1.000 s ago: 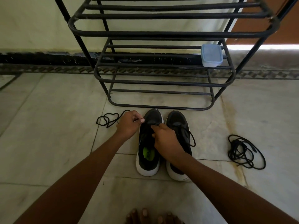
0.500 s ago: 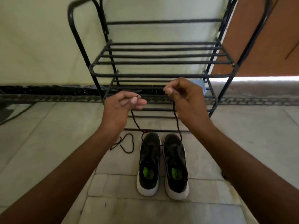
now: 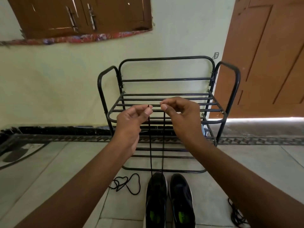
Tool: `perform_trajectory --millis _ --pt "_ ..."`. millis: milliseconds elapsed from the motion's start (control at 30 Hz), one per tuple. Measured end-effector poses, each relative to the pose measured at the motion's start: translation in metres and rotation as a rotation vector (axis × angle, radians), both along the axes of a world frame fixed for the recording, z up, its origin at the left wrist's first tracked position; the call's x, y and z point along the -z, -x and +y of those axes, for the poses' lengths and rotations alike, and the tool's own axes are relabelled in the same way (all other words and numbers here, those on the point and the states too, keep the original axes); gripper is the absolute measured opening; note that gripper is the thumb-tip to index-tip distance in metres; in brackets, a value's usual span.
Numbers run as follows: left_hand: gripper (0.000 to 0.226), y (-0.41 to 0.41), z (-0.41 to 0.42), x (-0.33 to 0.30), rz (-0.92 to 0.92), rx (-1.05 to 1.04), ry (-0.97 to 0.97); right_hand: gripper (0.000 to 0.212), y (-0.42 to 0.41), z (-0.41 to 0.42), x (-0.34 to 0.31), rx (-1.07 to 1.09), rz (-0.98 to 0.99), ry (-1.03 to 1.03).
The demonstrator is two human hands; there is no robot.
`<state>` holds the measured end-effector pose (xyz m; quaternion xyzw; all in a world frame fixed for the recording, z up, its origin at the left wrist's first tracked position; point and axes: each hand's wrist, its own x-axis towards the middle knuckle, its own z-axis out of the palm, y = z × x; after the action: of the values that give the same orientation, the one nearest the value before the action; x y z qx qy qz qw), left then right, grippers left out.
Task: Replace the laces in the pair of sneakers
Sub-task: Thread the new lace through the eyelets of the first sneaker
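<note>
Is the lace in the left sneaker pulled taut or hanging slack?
Taut. Both strands of the thin black lace run straight from the black left sneaker up to the pinching left hand and right hand.

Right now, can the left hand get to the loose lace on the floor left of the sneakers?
Probably not yet: the left hand is raised, pinching a lace end threaded through the left sneaker. Nothing blocks the loose lace; it would have to let go first.
</note>
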<state>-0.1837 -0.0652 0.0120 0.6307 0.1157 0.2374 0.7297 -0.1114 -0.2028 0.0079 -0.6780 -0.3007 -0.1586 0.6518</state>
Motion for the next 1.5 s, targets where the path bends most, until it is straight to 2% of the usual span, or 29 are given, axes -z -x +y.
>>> perform_trajectory --millis 133,433,1500 --pt "0.015 0.002 -0.007 -0.005 -0.01 -0.013 0.008 0.012 0.001 0.002 -0.002 0.0 0.018 -0.017" --pt "0.015 0.001 -0.018 -0.007 0.009 -0.013 0.171 0.02 0.007 0.005 0.001 0.015 0.011 -0.101" --pt "0.016 0.0 -0.018 -0.008 0.01 -0.009 0.15 0.015 0.0 0.003 0.001 0.067 -0.007 -0.106"
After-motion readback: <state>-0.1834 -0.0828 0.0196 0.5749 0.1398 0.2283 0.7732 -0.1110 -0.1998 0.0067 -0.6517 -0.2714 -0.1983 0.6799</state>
